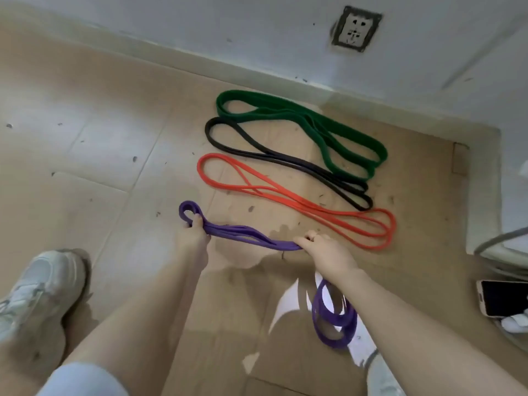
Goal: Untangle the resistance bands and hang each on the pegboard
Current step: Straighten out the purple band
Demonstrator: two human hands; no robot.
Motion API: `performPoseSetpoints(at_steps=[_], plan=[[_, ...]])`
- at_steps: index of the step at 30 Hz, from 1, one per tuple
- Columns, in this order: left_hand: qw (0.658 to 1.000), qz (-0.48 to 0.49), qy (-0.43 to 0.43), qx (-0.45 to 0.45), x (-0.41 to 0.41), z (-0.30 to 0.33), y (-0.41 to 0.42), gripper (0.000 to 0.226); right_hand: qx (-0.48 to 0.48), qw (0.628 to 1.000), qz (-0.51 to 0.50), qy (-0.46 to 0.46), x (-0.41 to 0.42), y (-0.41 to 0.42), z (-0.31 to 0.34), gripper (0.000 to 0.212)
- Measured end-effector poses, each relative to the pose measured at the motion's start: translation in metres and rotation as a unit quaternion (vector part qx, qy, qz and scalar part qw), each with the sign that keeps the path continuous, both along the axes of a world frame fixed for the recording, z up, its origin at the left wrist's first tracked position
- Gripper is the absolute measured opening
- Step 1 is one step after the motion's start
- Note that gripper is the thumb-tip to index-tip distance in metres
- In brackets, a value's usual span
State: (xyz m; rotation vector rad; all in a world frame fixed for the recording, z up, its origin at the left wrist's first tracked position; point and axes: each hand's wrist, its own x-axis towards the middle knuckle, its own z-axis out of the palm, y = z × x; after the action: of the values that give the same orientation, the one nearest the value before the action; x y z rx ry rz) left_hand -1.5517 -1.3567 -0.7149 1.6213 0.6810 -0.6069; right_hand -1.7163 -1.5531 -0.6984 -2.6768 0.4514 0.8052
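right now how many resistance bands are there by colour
green band: 1, on the floor
black band: 1, on the floor
red-orange band: 1, on the floor
purple band: 1, held between left hand and right hand
total: 4

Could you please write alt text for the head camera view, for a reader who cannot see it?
Both hands, left hand and right hand, grip a purple band stretched between them. A red band, black band and green band lie side by side on the floor beyond.
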Motion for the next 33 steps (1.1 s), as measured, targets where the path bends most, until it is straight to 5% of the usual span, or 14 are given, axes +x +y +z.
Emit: performPoseSetpoints(at_steps=[9, 13, 15, 18, 20, 22, 27, 30, 33], plan=[[0.955, -0.163, -0.08, 0.236, 0.054, -0.068, -0.007, 0.025, -0.1, 0.993, -0.027, -0.058, 0.039, 0.007, -0.08, 0.052], [0.918, -0.194, -0.093, 0.334, 0.041, -0.06, -0.021, 0.077, -0.08, 0.995, -0.011, -0.061, 0.032, 0.008, -0.081, 0.064], [0.842, -0.3, -0.193, 0.404, 0.025, -0.054, -0.023, 0.077, -0.033, 0.997, -0.015, -0.073, 0.03, 0.004, -0.071, 0.075], [0.667, -0.545, -0.383, 0.335, -0.002, -0.056, -0.034, 0.065, 0.031, 0.987, -0.118, -0.107, 0.018, -0.01, -0.05, 0.071], [0.552, -0.67, -0.422, 0.261, -0.017, -0.063, -0.044, 0.072, 0.076, 0.968, -0.209, -0.117, -0.006, -0.025, -0.041, 0.058], [0.476, -0.73, -0.421, 0.253, -0.032, -0.067, -0.055, 0.084, 0.083, 0.965, -0.236, -0.078, -0.04, -0.038, -0.035, 0.051], [0.479, -0.728, -0.407, 0.276, -0.06, -0.063, -0.085, 0.078, 0.122, 0.928, -0.343, 0.083, -0.097, -0.039, -0.045, 0.067], [0.511, -0.723, -0.388, 0.255, -0.061, -0.064, -0.097, 0.061, 0.114, 0.93, -0.344, 0.064, -0.102, -0.028, -0.058, 0.04], [0.504, -0.707, -0.443, 0.223, -0.054, -0.069, -0.099, 0.033, 0.085, 0.937, -0.338, 0.016, -0.103, -0.037, -0.059, 0.036]])
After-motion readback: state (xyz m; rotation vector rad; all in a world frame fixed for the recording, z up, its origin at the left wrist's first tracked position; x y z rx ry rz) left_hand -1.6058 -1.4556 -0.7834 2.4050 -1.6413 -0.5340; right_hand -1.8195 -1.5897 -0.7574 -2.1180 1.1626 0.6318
